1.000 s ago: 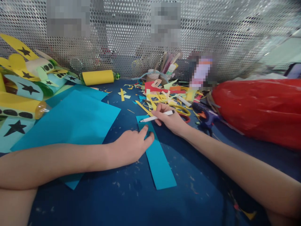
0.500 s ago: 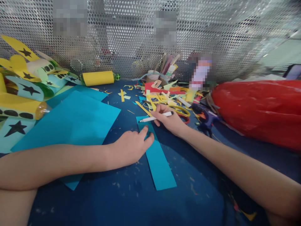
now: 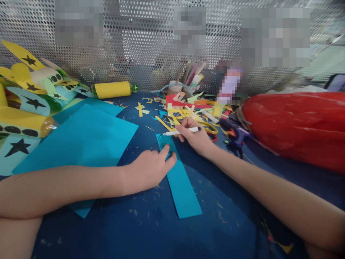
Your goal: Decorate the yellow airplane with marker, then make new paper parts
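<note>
A long blue paper strip [image 3: 185,194] lies on the dark blue table, its far end partly under my fingers. My left hand [image 3: 151,167] presses on the strip with thumb and forefinger apart, the other fingers curled. In my right hand [image 3: 194,136] is a white marker [image 3: 172,132] with a black end, gripped between thumb and fingers. Its tip is at the strip's far end, beside a short curved dark line. Behind the right hand are scissors [image 3: 211,128] with yellow and red handles, partly covered.
Blue paper sheets [image 3: 88,140] lie under and beyond my left forearm. Bottles wrapped in paper with black stars [image 3: 20,146] crowd the left; a yellow-wrapped bottle [image 3: 112,90] lies behind. Paper scraps [image 3: 188,108], a glue gun [image 3: 235,135] and a red plastic bag [image 3: 296,126] are to the right.
The marker and my right hand have shifted slightly right, and a short curved line now shows on the strip's far end. My left hand has stayed in place.
</note>
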The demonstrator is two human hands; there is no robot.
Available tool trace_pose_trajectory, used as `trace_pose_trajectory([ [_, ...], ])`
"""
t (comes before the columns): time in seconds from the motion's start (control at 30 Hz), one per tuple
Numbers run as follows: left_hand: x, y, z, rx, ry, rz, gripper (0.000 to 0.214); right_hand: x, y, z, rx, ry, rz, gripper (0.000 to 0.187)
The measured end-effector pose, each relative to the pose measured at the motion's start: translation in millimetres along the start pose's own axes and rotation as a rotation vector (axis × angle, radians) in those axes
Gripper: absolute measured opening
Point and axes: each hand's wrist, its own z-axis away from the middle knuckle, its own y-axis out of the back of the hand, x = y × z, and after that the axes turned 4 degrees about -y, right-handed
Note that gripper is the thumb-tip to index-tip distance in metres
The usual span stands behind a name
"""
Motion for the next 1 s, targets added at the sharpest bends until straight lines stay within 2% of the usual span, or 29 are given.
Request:
trace_pose_trajectory([
  [0.43, 0.6, -1.5, 0.1, 0.004, 0.013, -0.017, 0.06, 7.5, 5.3, -4.9, 0.146, 0.022, -0.067, 0.026],
  [0.67, 1.0, -3.3, 0.2, 0.014, 0.011, 0.003, 0.062, 4.7, 7.6, -6.2, 0.204, -0.017, -0.112, 0.027],
  [1.0, 0.9, -1.0, -0.7, -0.009, 0.019, -0.008, 0.061, 0.3, 8.3, -7.7, 0.207, -0.06, -0.223, 0.027],
])
